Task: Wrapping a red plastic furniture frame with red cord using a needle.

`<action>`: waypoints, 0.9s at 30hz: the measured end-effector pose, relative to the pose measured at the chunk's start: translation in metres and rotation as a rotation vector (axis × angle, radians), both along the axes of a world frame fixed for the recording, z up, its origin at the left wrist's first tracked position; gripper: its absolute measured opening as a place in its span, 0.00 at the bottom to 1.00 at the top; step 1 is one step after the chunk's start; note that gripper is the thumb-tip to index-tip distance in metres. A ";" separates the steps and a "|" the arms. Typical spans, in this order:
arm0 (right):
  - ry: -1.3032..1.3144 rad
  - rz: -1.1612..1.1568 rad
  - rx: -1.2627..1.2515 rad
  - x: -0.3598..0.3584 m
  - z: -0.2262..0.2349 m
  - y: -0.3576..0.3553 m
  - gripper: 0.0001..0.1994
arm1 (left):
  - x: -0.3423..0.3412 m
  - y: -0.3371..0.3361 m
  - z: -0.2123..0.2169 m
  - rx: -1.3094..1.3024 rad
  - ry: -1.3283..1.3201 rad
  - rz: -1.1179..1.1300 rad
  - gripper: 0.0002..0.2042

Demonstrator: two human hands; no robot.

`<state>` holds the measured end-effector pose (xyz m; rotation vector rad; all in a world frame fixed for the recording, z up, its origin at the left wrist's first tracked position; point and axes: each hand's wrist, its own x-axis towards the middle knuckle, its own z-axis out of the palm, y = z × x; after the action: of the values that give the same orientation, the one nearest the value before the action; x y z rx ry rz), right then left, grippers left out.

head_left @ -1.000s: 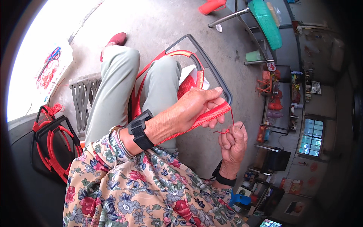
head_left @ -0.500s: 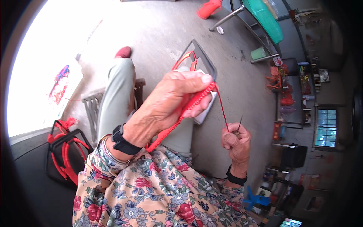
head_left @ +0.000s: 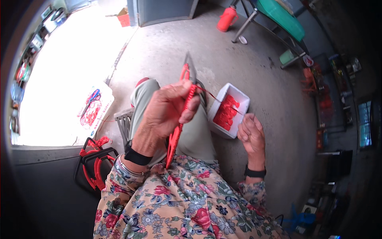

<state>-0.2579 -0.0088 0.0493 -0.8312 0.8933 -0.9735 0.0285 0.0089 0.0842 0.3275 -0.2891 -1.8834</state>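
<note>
Drawing the cord (head_left: 210, 94) tight, seemingly: left hand (head_left: 165, 108) grips the handle (head_left: 174, 140), right hand (head_left: 252, 133) pinches the cord; next wants steady tension.

Red-wrapped frame (head_left: 191, 96), tilted, red cord (head_left: 209, 93) stretching right

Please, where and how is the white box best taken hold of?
Probably by the right rim of the white box, coming from the right: that wall rises above the red contents, while the trousered leg is close on the left and the red cord crosses over the open top.
</note>
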 end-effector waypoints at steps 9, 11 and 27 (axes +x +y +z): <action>0.264 -0.270 0.520 -0.065 -0.172 0.026 0.09 | 0.005 -0.002 0.006 -0.074 -0.034 0.121 0.18; 0.302 -0.259 0.605 -0.065 -0.211 0.044 0.07 | 0.009 0.007 0.018 -0.143 -0.070 0.134 0.17; 0.096 -0.367 0.875 -0.088 -0.391 0.102 0.12 | 0.026 0.033 0.076 -0.355 -0.339 0.222 0.13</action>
<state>-0.3460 0.0934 -0.3416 0.0384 1.4334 -0.7335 0.0550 0.0424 0.1607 0.4168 -0.7734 -1.5185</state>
